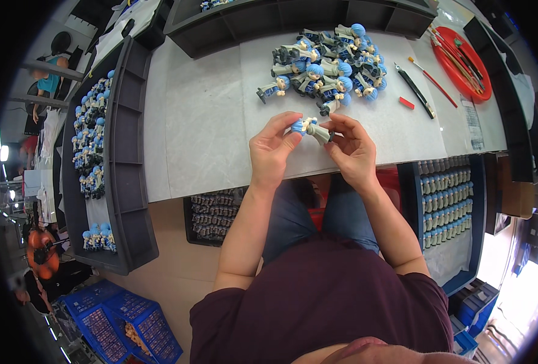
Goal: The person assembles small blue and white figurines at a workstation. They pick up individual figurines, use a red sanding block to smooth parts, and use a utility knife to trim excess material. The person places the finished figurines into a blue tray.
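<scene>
Even, bright light with soft shadows covers the table [202, 121]; the held figurine [318, 133] looks fairly sharp. A lamp [3, 153] glares far left, and the lower right burns white. Edges bend toward the black rim.

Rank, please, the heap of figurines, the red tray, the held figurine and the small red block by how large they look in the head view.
Largest to smallest:
1. Heap of figurines
2. Red tray
3. Held figurine
4. Small red block
No two look alike in size.
</scene>
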Demonstrator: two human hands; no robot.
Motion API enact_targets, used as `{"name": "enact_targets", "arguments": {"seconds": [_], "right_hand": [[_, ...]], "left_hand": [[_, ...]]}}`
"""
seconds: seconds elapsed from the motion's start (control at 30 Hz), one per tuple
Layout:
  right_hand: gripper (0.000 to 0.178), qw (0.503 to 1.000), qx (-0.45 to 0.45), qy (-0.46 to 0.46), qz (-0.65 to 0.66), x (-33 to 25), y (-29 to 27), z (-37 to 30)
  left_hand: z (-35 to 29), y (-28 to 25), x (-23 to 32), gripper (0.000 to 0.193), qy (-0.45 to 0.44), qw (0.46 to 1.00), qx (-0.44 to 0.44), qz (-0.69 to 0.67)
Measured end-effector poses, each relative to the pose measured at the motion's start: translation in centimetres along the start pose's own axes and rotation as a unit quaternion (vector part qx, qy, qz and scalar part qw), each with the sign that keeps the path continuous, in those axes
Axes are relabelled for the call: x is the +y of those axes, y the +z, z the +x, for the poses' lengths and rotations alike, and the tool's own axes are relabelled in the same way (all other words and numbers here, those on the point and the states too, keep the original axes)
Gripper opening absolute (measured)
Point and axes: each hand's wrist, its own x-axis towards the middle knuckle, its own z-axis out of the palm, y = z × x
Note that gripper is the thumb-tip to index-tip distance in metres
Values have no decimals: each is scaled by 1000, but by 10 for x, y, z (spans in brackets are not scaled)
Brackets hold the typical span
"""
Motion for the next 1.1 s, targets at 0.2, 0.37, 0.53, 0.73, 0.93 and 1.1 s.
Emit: {"name": "enact_targets", "arguments": {"seconds": [0.2, 0.37, 0.53, 0.73, 0.93, 1.1], "right_hand": [[47, 995, -17, -74, -58, -2, 2, -4], [42, 976, 32, -118, -178, 2, 9, -6], [33, 965, 63, -170, -188, -8, -1, -10], [34, 867, 307, -234, -316, -45, -110, -66], [25, 733, 580, -60, -351, -34, -258, -219], [27, 601, 599, 212, -484, 2, -316, -374]], "left_hand": [[-4, 1, 4, 36, -19, 1000, 9, 5], [-1, 4, 5, 39, -31, 999, -20, 4], [-3, 0, 0, 40, 0, 999, -46, 28], [1, 0, -6, 38, 5, 990, -62, 129], [-1, -8, -4, 31, 4, 978, -103, 181], [-6, 1, 1, 31, -13, 974, -49, 220]]}}
